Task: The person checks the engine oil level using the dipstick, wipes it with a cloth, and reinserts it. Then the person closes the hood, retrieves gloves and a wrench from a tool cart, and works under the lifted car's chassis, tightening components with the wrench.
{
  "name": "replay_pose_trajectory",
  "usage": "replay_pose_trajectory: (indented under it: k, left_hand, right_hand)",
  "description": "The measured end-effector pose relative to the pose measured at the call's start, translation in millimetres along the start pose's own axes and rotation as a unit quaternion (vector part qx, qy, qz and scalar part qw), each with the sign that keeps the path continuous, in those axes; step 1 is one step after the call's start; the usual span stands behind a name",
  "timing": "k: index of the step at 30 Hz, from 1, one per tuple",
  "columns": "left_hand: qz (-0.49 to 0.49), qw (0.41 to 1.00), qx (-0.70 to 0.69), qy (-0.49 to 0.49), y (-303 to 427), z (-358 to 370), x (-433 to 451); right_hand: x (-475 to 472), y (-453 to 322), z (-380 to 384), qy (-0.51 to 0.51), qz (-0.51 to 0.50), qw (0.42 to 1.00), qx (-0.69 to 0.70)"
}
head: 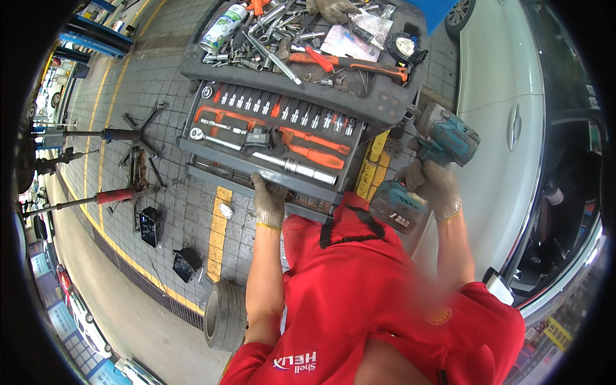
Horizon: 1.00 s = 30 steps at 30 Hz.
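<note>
My left hand [269, 204], in a knit work glove, grips the front edge of the open upper drawer [226, 150] of a tool cart. Its fingers are partly hidden below that edge. In the drawer are a row of chrome sockets [257, 106], a ratchet [196, 134], a torque wrench [288, 164] and orange foam cut-outs [315, 156]. Under it a lower drawer [221, 177] stands partly pulled out. My right hand [440, 190], also gloved, holds a teal cordless impact wrench [447, 134] by its handle, beside the cart. The wrench's battery [397, 211] points towards my body.
Sockets, wrenches, a spray can [224, 29], a hammer [351, 63] and a glove [332, 8] crowd the cart top [385, 94]. A pale car [500, 159] stands close at right. Left are jack stands [139, 137], black plastic parts [186, 263] and a tyre [226, 315].
</note>
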<state>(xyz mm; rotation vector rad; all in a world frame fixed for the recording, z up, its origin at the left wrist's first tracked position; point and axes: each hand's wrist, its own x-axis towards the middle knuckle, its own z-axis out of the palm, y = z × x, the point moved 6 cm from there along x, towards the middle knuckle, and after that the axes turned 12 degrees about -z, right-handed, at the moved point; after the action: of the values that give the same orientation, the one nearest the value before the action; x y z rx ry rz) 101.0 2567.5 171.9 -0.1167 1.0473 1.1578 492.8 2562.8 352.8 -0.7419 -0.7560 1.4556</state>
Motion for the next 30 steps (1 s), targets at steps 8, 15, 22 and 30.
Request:
replay_pose_trajectory:
  k: [8, 15, 22, 30]
  left_hand:
    - [-0.006, 0.995, 0.093, 0.042, 6, -42, -40]
    - [-0.037, 0.994, 0.093, 0.043, 6, -55, -36]
    - [-0.103, 0.992, 0.077, -0.009, 18, 10, -12]
    - [-0.131, 0.986, 0.085, -0.065, 23, 99, 59]
  right_hand:
    - [-20, -7, 42, 0.062, -0.014, 0.996, -0.061]
    - [-34, 0, 67, 0.059, -0.006, 0.998, -0.038]
    - [-36, -13, 79, 0.047, -0.02, 0.996, -0.069]
    - [-24, -11, 54, 0.061, -0.023, 0.997, -0.029]
